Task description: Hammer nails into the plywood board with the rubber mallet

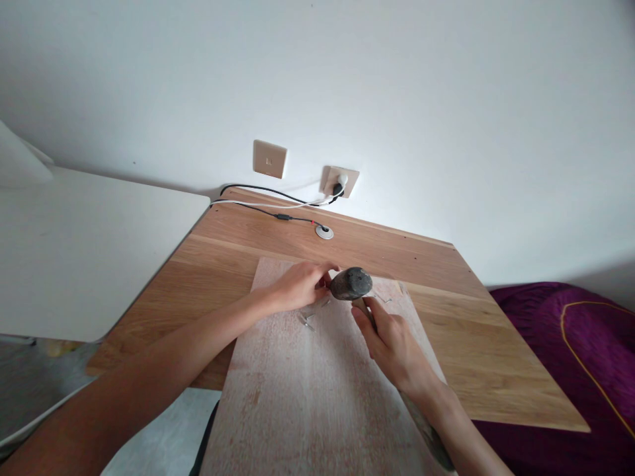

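Note:
My right hand (394, 340) is wrapped round the wooden handle of a hammer (353, 283), close below its dark, worn head. The handle's far end shows under my forearm. My left hand (305, 283) is curled, fingertips pinched together just left of the hammer head. Whatever sits between those fingertips is too hidden to make out. Beneath both hands lies a pale, rough wooden board (297, 390). A few nails (306, 322) lie loose on it near my left hand, and another nail (387, 301) lies right of the hammer head.
The board rests on a wood-grained table (506, 370) against a white wall. Black and white cables run from a wall socket (340, 182) along the back to a round grommet (324, 232). A white table (99, 244) adjoins at left; purple fabric (585, 357) lies at right.

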### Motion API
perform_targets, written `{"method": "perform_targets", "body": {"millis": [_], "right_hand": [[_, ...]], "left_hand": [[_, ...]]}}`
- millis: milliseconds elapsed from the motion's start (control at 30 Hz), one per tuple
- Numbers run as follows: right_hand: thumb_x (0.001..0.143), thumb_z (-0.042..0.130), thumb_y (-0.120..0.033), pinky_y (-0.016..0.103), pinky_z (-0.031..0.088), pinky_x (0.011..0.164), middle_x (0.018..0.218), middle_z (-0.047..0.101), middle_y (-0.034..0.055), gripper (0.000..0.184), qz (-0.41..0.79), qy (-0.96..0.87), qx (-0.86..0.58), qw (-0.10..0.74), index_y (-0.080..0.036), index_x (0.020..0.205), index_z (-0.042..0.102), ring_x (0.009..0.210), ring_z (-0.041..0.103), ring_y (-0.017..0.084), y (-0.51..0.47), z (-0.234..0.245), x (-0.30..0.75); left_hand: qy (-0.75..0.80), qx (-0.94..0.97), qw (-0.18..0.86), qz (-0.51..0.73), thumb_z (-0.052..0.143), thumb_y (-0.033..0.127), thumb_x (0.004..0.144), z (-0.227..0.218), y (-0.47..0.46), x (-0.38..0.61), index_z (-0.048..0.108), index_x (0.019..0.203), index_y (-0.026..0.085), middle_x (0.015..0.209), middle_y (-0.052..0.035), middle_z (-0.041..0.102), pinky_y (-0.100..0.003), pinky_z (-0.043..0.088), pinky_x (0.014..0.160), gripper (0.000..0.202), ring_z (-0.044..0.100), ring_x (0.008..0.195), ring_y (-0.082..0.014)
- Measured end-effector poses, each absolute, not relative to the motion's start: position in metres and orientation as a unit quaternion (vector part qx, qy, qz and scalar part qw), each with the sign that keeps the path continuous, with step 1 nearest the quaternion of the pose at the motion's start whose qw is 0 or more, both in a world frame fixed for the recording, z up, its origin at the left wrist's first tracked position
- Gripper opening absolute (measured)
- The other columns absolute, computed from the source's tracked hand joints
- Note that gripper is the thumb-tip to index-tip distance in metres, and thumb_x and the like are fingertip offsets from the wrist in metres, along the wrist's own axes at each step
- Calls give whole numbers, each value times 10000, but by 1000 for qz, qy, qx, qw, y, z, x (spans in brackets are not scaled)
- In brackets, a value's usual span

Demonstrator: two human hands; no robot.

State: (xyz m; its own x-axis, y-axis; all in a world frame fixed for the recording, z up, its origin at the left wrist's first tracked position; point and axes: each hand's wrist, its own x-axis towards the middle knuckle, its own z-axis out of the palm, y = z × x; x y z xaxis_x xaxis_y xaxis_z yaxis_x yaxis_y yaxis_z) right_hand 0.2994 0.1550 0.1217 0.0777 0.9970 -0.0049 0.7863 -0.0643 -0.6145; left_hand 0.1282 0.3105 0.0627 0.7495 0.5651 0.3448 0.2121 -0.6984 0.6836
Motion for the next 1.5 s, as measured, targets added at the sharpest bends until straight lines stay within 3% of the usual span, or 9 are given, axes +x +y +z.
{"method": "perform_targets", "body": {"millis": [1033,1300,1500], "right_hand": [[1052,403,-474,282,337,537,583,547,-41,299,226,-635,-698,241,-226,1004,562,495,551,168,147,118,307],[1068,394,-533,290,341,528,593,553,-45,337,256,-613,-713,223,-242,1009,553,497,558,184,116,106,321],[1074,379,-523,297,334,528,582,558,-41,343,275,-605,-709,236,-238,1006,557,494,559,189,116,104,324]], "left_hand": [[232,873,327,276,667,70,838,61,310,128,657,1252,184,939,-36,795,-287,533,787,430,737,837,-184],[225,934,179,210,739,244,811,89,289,120,601,1138,165,1051,-104,754,-375,541,835,364,716,950,-274],[183,967,90,155,666,133,855,92,281,121,605,1055,169,953,-82,758,-374,534,835,212,728,884,-258]]}}
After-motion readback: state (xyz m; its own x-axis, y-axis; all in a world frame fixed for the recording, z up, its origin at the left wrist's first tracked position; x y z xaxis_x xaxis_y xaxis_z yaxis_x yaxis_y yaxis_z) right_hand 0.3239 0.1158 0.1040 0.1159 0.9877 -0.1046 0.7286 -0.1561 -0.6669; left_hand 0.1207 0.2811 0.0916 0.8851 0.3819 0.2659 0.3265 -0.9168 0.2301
